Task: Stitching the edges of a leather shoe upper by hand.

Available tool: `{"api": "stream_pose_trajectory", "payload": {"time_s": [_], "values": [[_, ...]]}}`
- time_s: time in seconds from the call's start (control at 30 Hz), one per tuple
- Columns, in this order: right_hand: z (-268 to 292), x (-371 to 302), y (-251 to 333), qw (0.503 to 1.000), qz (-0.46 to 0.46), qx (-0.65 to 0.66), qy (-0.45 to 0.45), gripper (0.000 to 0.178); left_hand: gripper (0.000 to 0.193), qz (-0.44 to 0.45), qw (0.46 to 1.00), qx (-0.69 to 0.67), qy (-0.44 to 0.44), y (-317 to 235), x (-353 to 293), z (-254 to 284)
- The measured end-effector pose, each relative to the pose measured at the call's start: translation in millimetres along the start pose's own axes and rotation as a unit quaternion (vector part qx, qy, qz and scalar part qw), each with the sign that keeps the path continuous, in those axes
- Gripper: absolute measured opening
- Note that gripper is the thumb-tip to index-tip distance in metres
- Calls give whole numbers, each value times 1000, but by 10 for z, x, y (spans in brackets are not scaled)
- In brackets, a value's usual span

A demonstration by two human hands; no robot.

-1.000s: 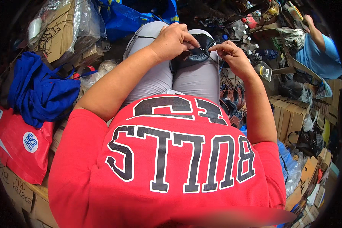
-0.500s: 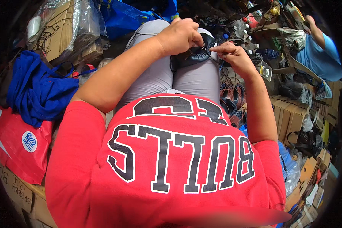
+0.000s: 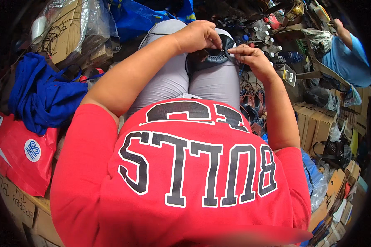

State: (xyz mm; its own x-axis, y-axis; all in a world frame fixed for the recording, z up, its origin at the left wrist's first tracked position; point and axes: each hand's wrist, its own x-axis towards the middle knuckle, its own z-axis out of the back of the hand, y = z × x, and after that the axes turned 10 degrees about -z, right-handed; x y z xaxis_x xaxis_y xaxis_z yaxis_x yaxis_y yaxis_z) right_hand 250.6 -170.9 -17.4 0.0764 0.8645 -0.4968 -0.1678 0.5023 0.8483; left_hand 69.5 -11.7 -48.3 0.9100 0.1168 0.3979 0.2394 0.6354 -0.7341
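Observation:
A black leather shoe (image 3: pixel 215 61) with a gathered, stitched edge lies across my thighs; its upper part is partly hidden by my fingers. Above it, my left hand (image 3: pixel 199 36) is closed, thumb and forefinger pinched together just over the shoe's opening. Opposite, my right hand (image 3: pixel 252 58) is closed too, its fingertips brought together at the shoe's right side. Between the two sets of fingertips shows a thin, shiny sliver, too small to name. Which hand grips it I cannot tell.
Left of my legs lie a blue cloth (image 3: pixel 43 92) and a red plastic bag (image 3: pixel 27 158). A blue bag (image 3: pixel 138 18) is beyond my knees. Small bottles (image 3: pixel 263 35), dark shoes (image 3: pixel 251 103) and cardboard boxes (image 3: pixel 315 123) crowd the right. Another person's blue sleeve (image 3: pixel 348 59) shows far right.
My fingertips have shifted slightly over the shoe, with the left ones a little lower. Both hands remain pinched at nearly the same spot.

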Motion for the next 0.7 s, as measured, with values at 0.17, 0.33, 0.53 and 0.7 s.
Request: {"api": "stream_pose_trajectory", "payload": {"time_s": [0.17,0.33,0.53,0.7], "values": [[19,-50,96,995,21,-91,-19,25,18,-62,994,90,10,-53,21,69],[-82,-161,140,980,56,-172,-85,25,22,14,998,57,3,-130,-131,91],[-88,-200,196,970,42,-224,-90,26,19,110,991,-40,-68,-145,-205,48],[-55,-174,214,980,1,-185,-67,26,17,101,993,-28,-51,-142,-188,23]]}}
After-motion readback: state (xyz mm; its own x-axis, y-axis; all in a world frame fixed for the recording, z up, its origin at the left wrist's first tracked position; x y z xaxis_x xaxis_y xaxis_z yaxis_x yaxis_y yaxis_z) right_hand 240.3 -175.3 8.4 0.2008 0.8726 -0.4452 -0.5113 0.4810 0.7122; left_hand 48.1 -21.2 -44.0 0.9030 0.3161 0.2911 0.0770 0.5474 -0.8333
